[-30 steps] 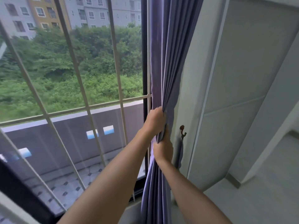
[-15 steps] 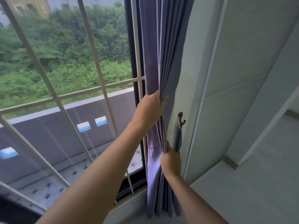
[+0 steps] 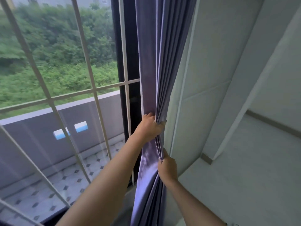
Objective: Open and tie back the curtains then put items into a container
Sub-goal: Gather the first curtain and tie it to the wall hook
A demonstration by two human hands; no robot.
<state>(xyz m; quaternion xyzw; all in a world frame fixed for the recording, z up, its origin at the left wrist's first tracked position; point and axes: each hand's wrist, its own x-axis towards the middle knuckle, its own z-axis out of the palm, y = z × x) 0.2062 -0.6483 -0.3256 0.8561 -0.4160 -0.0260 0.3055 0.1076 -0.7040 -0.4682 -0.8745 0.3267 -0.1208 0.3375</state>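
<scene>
window: I see white grille bars point(image 3: 91, 75), greenery point(image 3: 57, 51) outside
wall: pale panels point(image 3: 216, 62)
floor: light point(image 3: 244, 185)

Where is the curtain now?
In the head view the curtain hangs bunched at the window's right edge beside the wall, held by the left hand and right hand.

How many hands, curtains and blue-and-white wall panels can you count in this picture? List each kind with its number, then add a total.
Hands: 2, the left hand and the right hand, both gripping the curtain
Purple curtains: 1
Blue-and-white panels on the balcony wall: 2
Total: 5
</scene>
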